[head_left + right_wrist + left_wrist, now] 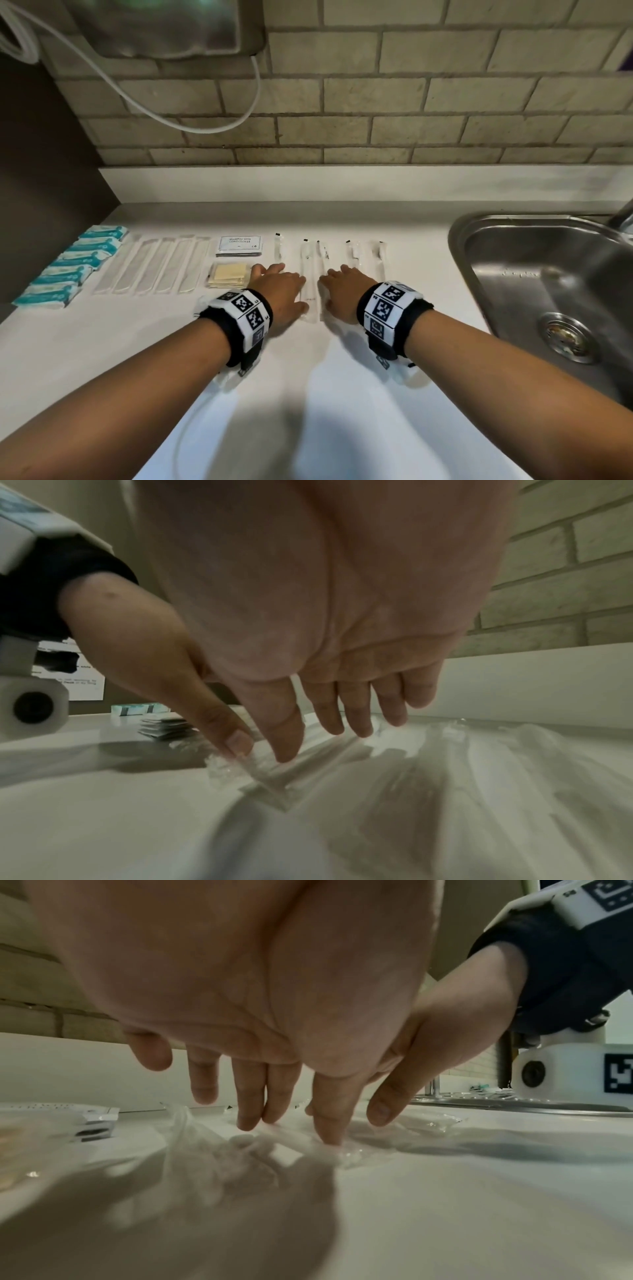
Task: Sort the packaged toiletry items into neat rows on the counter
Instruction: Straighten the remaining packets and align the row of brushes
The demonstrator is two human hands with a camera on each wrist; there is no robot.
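Several clear-wrapped slim items lie side by side in a row on the white counter (137, 342), right of centre. My left hand (279, 291) and right hand (344, 291) lie palm down on the near part of this row, fingers straight. Two wrapped items (306, 274) (322, 260) run between the hands. In the left wrist view my left thumb and fingers (250, 1112) press on a crinkled clear wrapper (281, 1150). In the right wrist view both thumbs touch the near end of a wrapper (267, 772). Neither hand grips anything.
Teal packets (68, 270) form a slanted row at far left, then long clear packets (154, 267), a stack of shampoo sachets (239, 245) and a yellow packet (227, 274). A steel sink (513, 267) is at the right. A brick wall and white ledge (342, 181) stand behind.
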